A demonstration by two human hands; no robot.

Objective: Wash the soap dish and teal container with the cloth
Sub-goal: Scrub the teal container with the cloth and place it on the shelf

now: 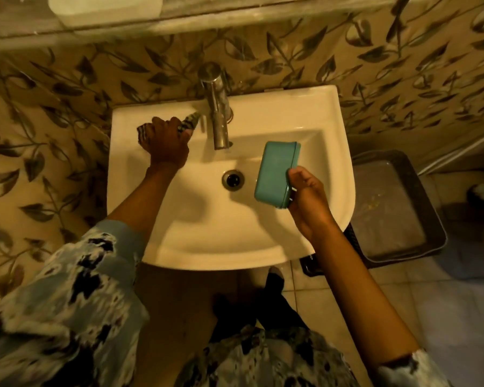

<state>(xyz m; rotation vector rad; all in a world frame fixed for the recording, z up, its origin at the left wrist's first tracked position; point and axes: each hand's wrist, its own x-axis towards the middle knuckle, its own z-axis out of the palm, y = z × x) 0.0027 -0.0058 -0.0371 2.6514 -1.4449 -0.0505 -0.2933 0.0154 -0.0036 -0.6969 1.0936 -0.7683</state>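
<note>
Container (pixel 274 174) up front, teal, gripped at its edge by the right hand (pixel 308 202) over the sink's (pixel 221 256) right side. Further back, the left hand (pixel 168 143) clutches the cloth (pixel 190 122) (striped, bunched) on the ledge just beside the tap (pixel 220 124).

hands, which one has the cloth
The left hand, on the back left ledge of the sink beside the tap, holds the striped cloth. The right hand holds the teal container instead.
</note>
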